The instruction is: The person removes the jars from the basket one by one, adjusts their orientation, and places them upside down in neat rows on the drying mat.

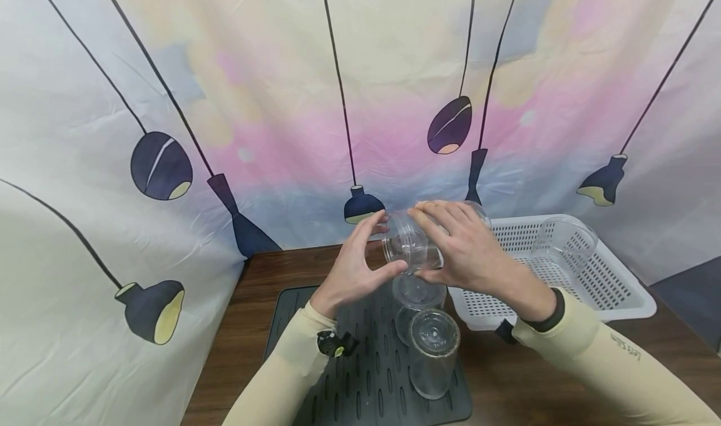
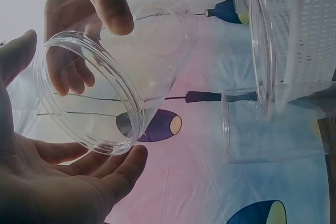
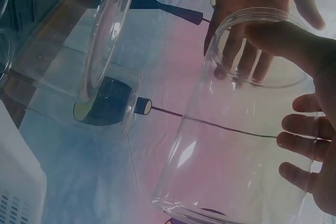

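Head view: the right hand [image 1: 470, 251] wraps its fingers round a clear jar [image 1: 401, 241], hiding its middle, before the desk's [image 1: 298, 269] far edge; left wrist: I can't tell if the left hand's [image 2: 68, 177] loosely spread fingers touch the rim; right wrist: base partly cut off

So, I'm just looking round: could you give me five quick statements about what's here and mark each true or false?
1. The right hand holds a clear jar. True.
2. The left hand lies flat on the dark mat. False: it is raised by the jar's mouth.
3. The basket is black. False: it is white.
4. A clear container sits in the basket. True.
5. The table has a plain white top. False: it is brown, with a wood look.
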`<action>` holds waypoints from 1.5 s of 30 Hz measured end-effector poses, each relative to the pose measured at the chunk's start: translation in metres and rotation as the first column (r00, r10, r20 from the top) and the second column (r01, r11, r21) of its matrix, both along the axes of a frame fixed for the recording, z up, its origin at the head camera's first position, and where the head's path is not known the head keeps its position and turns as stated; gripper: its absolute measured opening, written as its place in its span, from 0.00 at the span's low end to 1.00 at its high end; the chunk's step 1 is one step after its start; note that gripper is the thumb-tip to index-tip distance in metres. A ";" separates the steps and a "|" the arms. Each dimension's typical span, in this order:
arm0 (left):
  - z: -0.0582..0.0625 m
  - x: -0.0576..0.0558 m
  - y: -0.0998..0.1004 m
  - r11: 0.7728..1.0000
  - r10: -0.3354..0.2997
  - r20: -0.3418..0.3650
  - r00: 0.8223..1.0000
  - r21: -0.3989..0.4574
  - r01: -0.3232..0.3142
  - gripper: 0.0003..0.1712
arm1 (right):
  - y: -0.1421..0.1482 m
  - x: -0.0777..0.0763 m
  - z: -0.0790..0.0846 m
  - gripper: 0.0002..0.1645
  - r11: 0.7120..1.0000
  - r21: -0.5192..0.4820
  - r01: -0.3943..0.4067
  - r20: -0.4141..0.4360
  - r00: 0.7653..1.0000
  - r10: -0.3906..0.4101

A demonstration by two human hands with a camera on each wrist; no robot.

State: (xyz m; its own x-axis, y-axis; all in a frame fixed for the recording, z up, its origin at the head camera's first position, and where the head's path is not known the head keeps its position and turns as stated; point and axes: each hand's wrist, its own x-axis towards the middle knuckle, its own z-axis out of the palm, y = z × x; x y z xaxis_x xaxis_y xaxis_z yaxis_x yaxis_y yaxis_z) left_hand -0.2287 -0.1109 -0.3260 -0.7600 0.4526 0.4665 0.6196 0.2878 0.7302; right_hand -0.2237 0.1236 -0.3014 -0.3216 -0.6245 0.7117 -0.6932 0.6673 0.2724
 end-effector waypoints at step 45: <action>-0.002 -0.002 0.001 0.997 0.051 0.001 0.999 0.056 -0.051 0.44 | 0.007 0.001 0.006 0.66 1.000 0.005 -0.021 0.094 0.995 0.020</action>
